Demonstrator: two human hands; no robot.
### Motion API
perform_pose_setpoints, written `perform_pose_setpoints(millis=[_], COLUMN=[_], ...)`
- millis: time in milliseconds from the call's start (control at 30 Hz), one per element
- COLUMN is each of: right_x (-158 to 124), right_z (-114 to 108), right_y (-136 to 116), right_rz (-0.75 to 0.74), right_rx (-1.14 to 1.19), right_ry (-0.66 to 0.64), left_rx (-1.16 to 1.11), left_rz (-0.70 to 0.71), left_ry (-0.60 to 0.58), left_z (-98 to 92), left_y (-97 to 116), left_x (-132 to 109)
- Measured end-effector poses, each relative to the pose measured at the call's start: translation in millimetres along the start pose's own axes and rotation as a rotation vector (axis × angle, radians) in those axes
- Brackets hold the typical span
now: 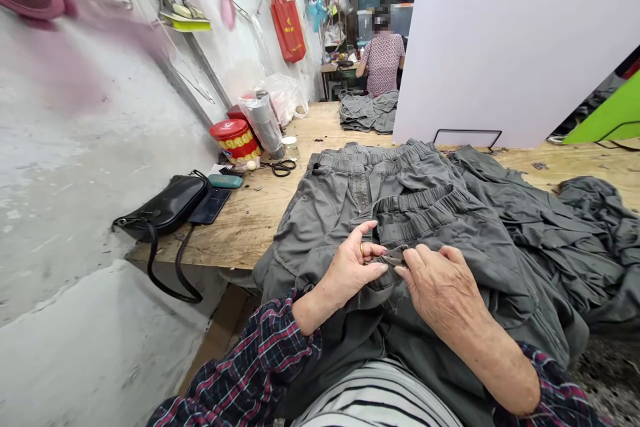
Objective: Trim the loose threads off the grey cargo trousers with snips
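Note:
Grey trousers [330, 203] with a gathered elastic waistband lie piled on the table in front of me. My left hand [353, 263] pinches a fold of their cloth between thumb and fingers, its index finger stretched out along the fabric. Close on its right, my right hand [440, 283] is closed around what look like small metal thread snips [394, 255]. Only their narrow blades show, pointing left at the pinched cloth; the rest is hidden in my fingers. Both hands rest low over the trousers, fingertips almost meeting.
More grey garments [550, 227] spread to the right. On the wooden table [255, 227] at left lie a black handbag [170, 203], a phone [210, 205], black scissors [281, 168] and a red tin [235, 140]. A white board [500, 47] stands behind; a person [384, 57] sits far back.

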State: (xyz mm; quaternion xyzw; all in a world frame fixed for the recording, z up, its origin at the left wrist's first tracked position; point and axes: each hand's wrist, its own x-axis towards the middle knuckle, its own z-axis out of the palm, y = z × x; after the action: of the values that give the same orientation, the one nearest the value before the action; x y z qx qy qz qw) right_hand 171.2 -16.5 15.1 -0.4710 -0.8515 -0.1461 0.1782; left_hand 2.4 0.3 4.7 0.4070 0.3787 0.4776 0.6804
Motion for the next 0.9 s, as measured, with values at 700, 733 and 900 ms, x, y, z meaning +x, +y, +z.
perform_pose_setpoints(millis=[700, 733, 900], right_x=[-12.3, -10.4, -4.1], right_z=[24.8, 28.3, 37.9], right_y=[6.4, 6.9, 5.5], right_rz=[0.484, 0.493, 0.469], right_rx=[0.772, 0.851, 1.196], right_ry=[-0.189, -0.191, -0.216], left_rx=[-0.171, -0.162, -0.092], left_rz=[-0.065, -0.071, -0.087], left_ry=[-0.056, -0.053, -0.046], left_z=[-21.5, -21.5, -20.7], left_y=[-4.5, -5.2, -6.4], left_x=[7.2, 7.1, 6.3])
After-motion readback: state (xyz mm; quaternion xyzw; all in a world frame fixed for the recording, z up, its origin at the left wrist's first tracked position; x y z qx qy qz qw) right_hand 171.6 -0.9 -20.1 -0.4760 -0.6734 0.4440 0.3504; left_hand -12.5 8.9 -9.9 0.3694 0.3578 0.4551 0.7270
